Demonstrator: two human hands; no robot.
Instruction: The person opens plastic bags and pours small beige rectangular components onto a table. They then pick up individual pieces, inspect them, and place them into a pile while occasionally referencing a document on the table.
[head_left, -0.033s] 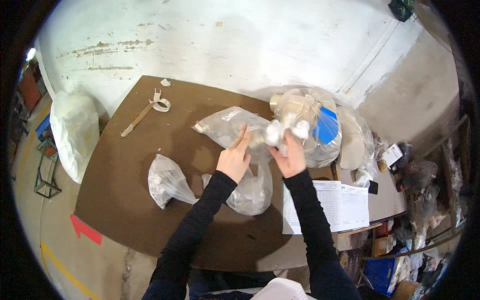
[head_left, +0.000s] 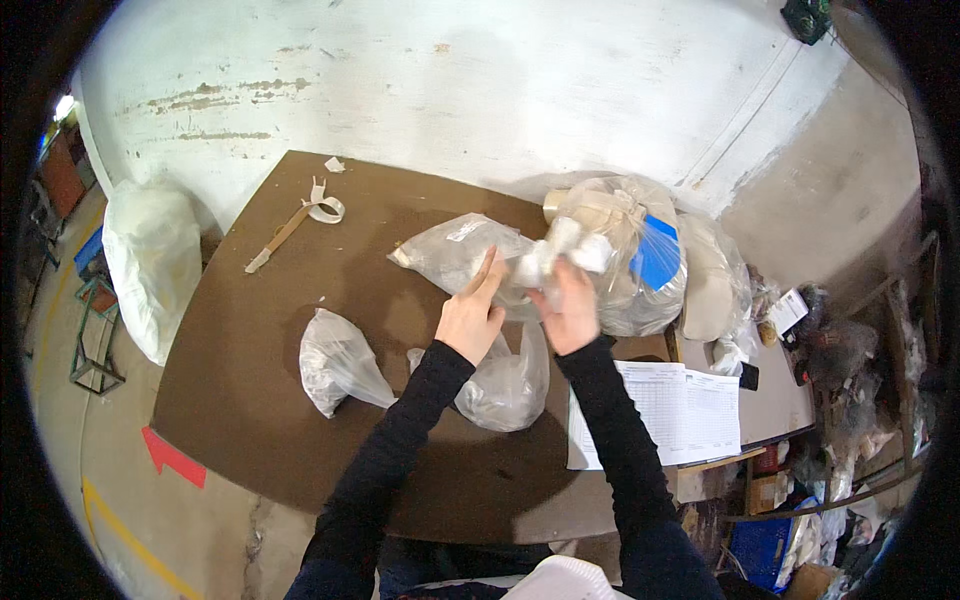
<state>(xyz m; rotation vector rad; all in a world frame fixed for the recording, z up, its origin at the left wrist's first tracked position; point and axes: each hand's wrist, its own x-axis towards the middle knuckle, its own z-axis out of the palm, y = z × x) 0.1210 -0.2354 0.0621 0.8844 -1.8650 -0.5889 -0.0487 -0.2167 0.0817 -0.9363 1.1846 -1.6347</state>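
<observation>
My right hand (head_left: pixel 570 312) is closed on several small white rounded pieces (head_left: pixel 560 252), which are smeared by motion; their kind cannot be made out. They hang over the right end of a clear plastic bag (head_left: pixel 460 250) with a white label. Against that bag's near side lies my left hand (head_left: pixel 468 318), its fingers stretched out and pointing away from me, with no object visible in it. Just below my hands sits a knotted-looking clear bag (head_left: pixel 505 392) of pale contents, partly behind my left wrist. Another filled clear bag (head_left: pixel 340 365) rests to its left.
Big clear bags of beige parts (head_left: pixel 610 250), one with a blue patch (head_left: pixel 655 252), stand at the back right. An open paper booklet (head_left: pixel 655 415) lies by my right forearm. A strip-like tool (head_left: pixel 285 232) is far left. A white sack (head_left: pixel 150 270) stands beyond the brown table (head_left: pixel 240 370).
My right hand has shifted slightly left with the white pieces, closer to my left hand. My left hand stays almost in place.
</observation>
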